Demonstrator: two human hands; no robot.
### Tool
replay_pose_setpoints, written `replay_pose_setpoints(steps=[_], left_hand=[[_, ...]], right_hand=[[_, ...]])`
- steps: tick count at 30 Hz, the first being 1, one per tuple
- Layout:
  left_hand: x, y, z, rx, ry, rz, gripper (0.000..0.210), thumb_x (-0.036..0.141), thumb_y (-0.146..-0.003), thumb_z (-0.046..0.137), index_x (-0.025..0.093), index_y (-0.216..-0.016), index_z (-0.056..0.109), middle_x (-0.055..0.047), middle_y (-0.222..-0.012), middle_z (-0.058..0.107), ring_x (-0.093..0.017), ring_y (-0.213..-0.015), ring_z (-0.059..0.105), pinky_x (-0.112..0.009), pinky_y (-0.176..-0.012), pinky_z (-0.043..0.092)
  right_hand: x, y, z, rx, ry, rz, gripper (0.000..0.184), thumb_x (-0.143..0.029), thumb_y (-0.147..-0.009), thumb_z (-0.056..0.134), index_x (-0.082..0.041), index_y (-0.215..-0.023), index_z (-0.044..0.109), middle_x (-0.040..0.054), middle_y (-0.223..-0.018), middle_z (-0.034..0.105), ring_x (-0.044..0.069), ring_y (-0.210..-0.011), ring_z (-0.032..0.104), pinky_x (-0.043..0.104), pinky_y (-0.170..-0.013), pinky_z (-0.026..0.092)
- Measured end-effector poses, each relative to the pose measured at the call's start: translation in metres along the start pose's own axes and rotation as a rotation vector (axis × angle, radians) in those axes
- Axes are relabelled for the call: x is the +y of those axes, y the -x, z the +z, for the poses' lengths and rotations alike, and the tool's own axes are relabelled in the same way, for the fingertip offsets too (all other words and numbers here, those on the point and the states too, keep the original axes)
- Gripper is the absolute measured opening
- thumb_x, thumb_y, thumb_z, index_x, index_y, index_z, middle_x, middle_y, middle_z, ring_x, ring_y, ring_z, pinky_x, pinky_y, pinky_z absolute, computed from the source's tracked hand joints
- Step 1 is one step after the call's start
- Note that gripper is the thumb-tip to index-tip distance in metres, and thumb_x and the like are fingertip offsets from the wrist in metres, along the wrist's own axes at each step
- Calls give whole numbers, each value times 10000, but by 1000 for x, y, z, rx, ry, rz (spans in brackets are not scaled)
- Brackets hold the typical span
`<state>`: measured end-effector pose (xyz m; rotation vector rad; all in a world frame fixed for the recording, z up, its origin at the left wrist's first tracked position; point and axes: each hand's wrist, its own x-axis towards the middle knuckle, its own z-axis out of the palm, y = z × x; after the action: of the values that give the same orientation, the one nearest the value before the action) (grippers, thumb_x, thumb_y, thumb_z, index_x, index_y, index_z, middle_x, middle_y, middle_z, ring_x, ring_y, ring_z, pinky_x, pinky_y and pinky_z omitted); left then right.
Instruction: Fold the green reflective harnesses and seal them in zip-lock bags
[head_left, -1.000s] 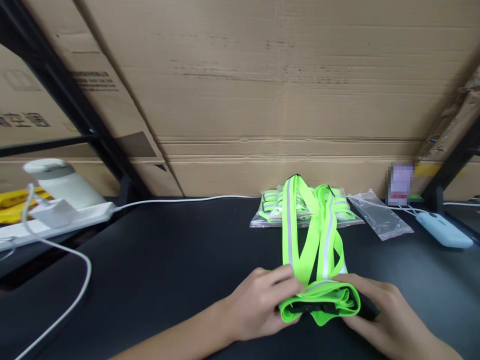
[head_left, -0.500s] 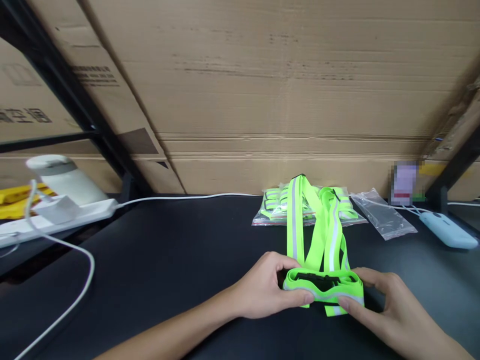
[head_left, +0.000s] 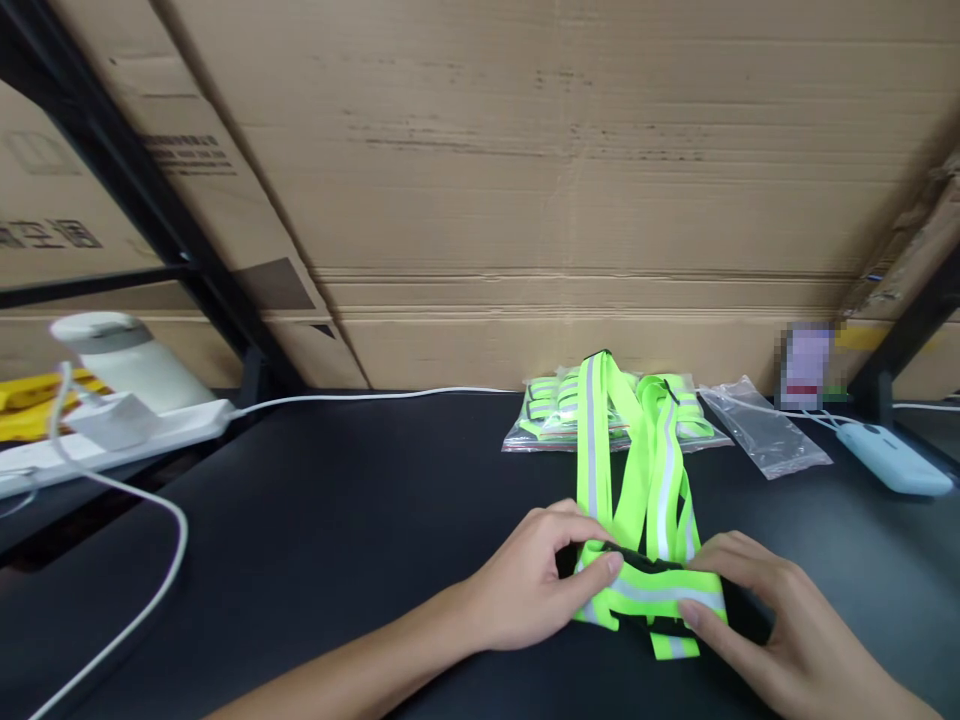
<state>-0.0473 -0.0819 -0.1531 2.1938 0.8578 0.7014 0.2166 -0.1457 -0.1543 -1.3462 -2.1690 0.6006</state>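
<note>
Neon-green strapping with a silver stripe, a reflective harness (head_left: 645, 560), lies on the black table (head_left: 337, 530) straight ahead of me, its folded lower end caught between my two hands. My left hand (head_left: 529, 580) curls around the left end of the fold, thumb laid over the top and fingers tucked behind. My right hand (head_left: 772, 620) holds the right end the same way, thumb pressed on the stripe and fingers half closed around the band. Two long straps run away from my hands, up the table to a clear bag of the same green bands (head_left: 559, 420) by the cardboard wall (head_left: 525, 200). An empty clear bag (head_left: 765, 430) lies to the right of it, near a pale blue device (head_left: 892, 460). A white cable (head_left: 150, 560) loops across the left side. Compared with half a second ago, the fold has turned: its open loop with the black buckle showing is now flattened, striped face toward me, and my thumbs have come over it.
</note>
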Motion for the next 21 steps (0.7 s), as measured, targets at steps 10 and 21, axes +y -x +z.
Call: replay_pose_setpoints(steps=[10,21], left_hand=[[-9,4,7,113,-49,21,184,204,-865,732,192,-1048,720,-47,-1010,659,-180,-889,642,-302,-819,523],[-21,7,-12,-69,-271,404,523,584,-872,726,156,-1168,676,-104,-1054,675,-208,-886,672,-296,-743,568]], right_hand=[[15,3,12,133,176,-145,260,-310,-980,621,-260,-1235,629,76,-1126,738,204,-966,759,268,-778,625],[12,6,0,132,364,-433,453,-418,-819,800,-233,-1213,677,122,-1286,738,280,-1040,779,320,-825,665]])
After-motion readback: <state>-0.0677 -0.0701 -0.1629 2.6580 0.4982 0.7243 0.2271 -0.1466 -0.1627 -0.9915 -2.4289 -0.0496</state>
